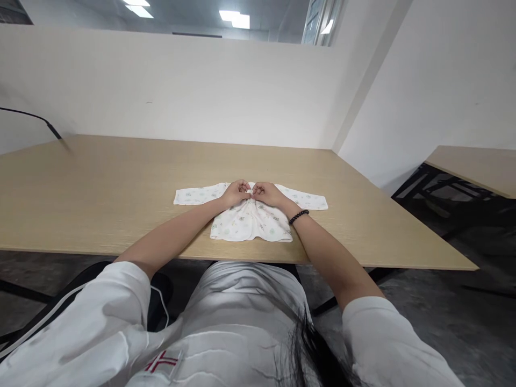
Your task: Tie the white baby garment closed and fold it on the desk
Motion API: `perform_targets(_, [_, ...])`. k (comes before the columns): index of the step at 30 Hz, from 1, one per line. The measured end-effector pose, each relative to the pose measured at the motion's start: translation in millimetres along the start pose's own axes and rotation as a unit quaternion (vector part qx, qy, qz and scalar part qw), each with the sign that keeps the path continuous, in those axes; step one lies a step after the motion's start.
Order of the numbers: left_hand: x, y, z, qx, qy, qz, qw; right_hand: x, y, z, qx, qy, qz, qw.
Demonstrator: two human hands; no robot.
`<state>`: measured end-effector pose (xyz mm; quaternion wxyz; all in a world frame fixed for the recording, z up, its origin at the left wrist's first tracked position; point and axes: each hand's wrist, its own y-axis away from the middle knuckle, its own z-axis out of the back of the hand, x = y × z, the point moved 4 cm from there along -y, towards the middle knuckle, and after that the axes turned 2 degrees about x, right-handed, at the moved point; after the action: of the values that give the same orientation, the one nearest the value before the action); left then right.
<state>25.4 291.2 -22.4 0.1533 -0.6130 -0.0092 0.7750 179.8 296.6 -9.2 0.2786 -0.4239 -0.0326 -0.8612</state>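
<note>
A small white long-sleeved baby shirt (250, 224) with a sparse printed pattern lies on the table, its sleeves stretched out to both sides and its hem toward me. My left hand (237, 192) and my right hand (266, 193) meet at the middle of its upper front. Both pinch the cloth there, fingertips almost touching. Folds run down from the pinched spot to the hem. What exactly lies between the fingertips, cloth edge or fastener, is too small to tell. A dark beaded bracelet circles my right wrist.
The wooden table (121, 177) reaches back to a white wall (193, 86) with a window above. At the left, a thin black cable or rod (52, 130) comes down to the tabletop. Another table (475, 164) stands to the right. A white cord hangs by my left side.
</note>
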Motion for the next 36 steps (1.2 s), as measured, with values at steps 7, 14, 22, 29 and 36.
perform_targets(7, [1,0,2,0.004,-0.06,0.013,0.998,5,3,3,-0.019,0.009,0.006,1.0])
perform_targets(14, [3,-3,1,0.001,-0.102,0.034,0.994,24,15,8,0.029,0.071,-0.054,0.996])
perform_targets(22, [1,-5,9,0.071,-0.117,0.042,0.99,37,19,-9,0.067,0.169,-0.068,0.981])
perform_targets(29, [-19,9,14,0.195,-0.164,0.025,0.967,30,18,4,0.095,0.102,-0.081,0.987])
perform_targets(36, [-22,12,11,0.228,-0.183,0.009,0.956,28,20,11,0.113,0.056,-0.096,0.987])
